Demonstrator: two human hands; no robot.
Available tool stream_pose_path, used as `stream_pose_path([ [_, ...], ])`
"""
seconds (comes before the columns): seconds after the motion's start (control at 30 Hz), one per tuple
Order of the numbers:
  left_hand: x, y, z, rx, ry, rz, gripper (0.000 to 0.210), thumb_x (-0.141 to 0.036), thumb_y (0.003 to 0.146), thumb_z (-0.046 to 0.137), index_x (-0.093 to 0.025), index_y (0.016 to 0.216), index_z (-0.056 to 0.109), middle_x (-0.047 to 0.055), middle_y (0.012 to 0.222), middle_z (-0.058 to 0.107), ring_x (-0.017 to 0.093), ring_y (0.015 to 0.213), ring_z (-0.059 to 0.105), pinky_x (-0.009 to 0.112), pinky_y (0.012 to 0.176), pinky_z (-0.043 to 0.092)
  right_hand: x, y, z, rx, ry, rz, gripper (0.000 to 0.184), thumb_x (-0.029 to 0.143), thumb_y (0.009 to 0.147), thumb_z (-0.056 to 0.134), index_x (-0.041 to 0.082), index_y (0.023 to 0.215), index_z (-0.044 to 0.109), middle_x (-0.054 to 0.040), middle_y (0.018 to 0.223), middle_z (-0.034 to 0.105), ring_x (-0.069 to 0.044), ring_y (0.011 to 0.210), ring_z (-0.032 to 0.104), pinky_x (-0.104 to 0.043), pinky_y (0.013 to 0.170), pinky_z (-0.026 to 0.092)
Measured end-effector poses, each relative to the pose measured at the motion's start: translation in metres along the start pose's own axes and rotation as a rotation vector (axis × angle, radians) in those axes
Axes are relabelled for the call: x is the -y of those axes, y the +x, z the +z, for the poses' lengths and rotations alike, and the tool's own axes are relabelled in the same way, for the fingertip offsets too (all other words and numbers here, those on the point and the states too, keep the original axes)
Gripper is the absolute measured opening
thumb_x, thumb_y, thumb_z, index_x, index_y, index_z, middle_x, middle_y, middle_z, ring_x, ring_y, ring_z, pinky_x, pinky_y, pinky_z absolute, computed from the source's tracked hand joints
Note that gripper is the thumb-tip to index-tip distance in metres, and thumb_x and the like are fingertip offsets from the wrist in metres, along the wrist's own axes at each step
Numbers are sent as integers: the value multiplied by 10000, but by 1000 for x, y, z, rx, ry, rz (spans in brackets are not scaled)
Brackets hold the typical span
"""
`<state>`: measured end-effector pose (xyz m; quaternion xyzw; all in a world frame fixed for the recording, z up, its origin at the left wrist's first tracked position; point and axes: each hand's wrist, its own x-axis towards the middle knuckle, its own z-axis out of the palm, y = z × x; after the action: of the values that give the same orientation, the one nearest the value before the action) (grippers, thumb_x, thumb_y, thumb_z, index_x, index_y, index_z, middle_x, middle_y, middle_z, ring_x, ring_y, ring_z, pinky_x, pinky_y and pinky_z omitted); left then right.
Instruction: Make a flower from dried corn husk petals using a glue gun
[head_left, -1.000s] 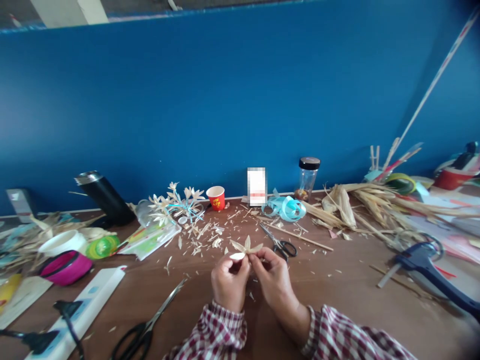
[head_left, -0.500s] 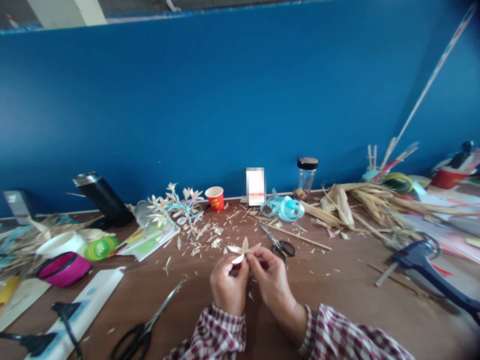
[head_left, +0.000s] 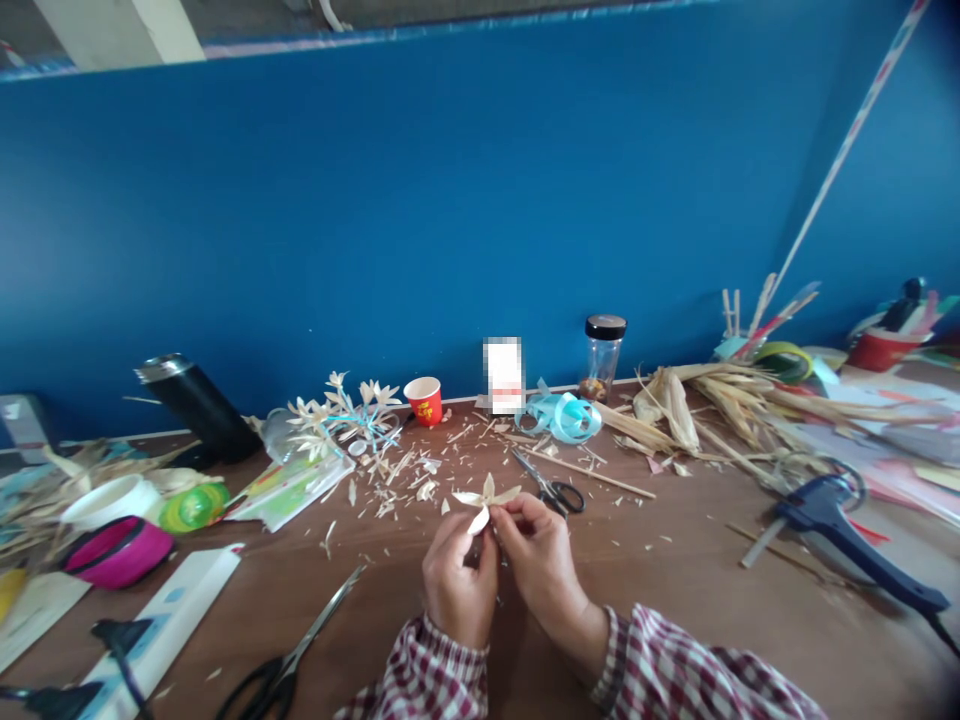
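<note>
Between my two hands, at the middle of the desk, is a corn-husk flower (head_left: pixel 488 495) with pale pointed petals spread open. My left hand (head_left: pixel 459 575) pinches it from below, thumb and fingers closed at its base. My right hand (head_left: pixel 541 550) also grips the base, with thumb and fingertips pressed together; what lies under the fingertips is hidden. Just beyond my right hand lies a small pair of scissors (head_left: pixel 556 490). A larger pair of black-handled scissors (head_left: pixel 289 660) rests to the left of my left wrist.
Finished husk flowers (head_left: pixel 341 415) on blue stems stand at back left, beside a red paper cup (head_left: pixel 424 402). Light-blue ribbon (head_left: pixel 562 415) and dry corn husks (head_left: pixel 675 410) lie behind. A glue gun (head_left: pixel 847 530) sits at right, a power strip (head_left: pixel 165 620) at left. Husk scraps litter the desk.
The view has shifted slightly, so the desk things sit a little further left. Both hands keep their grip on the flower, and my left fingers have shifted slightly below the petals.
</note>
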<state>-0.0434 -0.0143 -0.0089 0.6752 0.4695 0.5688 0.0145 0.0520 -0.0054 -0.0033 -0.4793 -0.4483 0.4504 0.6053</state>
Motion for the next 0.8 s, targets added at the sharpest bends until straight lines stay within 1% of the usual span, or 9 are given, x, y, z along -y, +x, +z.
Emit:
stream_pose_path([
  [0.1,2,-2,2,-5,-12,-13,159,-77,782,535,-135,865,657,79,800,666,169,755,640,275,694,526,-2,0,-1,-1,-29,-39,195,338,738,637,150,688,634,-37,667,634,-151,623,580,-239,590,470],
  [0.2,4,-2,3,-8,-21,-24,177,-82,777,530,-125,893,657,93,846,668,178,798,640,287,727,530,-5,1,-1,5,-42,-99,199,350,747,630,156,737,678,-62,756,668,-176,715,606,-252,646,485],
  [0.33,2,-1,1,60,-61,-85,239,-84,764,501,-115,945,655,101,890,661,188,834,635,293,742,534,-9,4,-3,12,-89,-120,177,317,745,628,160,784,698,-82,841,682,-197,794,615,-270,692,492],
  [0.4,0,0,-1,105,-101,-135,267,-92,765,478,-119,963,656,99,906,656,193,842,633,297,749,533,-7,5,-4,8,-127,-114,167,296,749,618,154,791,694,-85,852,679,-198,787,616,-278,695,492],
  [0.5,-5,0,-5,167,-191,-192,291,-128,805,442,-129,1002,657,101,941,648,198,875,627,304,770,526,-2,5,-5,-4,-168,-101,170,299,767,594,151,769,678,-77,808,670,-192,752,611,-275,673,486],
  [0.63,-6,2,-8,183,-249,-238,293,-186,853,416,-138,963,683,102,920,655,198,860,631,294,744,528,2,5,-6,-19,-196,-91,178,315,767,591,156,745,667,-70,767,660,-189,721,595,-263,632,469],
  [0.7,-6,5,-7,192,-232,-242,275,-205,850,443,-135,933,695,107,905,665,198,835,639,286,718,533,1,5,-7,-35,-216,-78,183,322,759,597,152,745,663,-73,757,659,-187,696,585,-262,612,460],
  [0.8,-3,8,-5,183,-198,-253,218,-237,810,533,-142,890,712,105,882,688,202,818,650,286,720,533,-3,6,-8,-27,-252,-82,208,345,779,578,153,734,645,-72,731,653,-183,673,574,-256,594,445],
])
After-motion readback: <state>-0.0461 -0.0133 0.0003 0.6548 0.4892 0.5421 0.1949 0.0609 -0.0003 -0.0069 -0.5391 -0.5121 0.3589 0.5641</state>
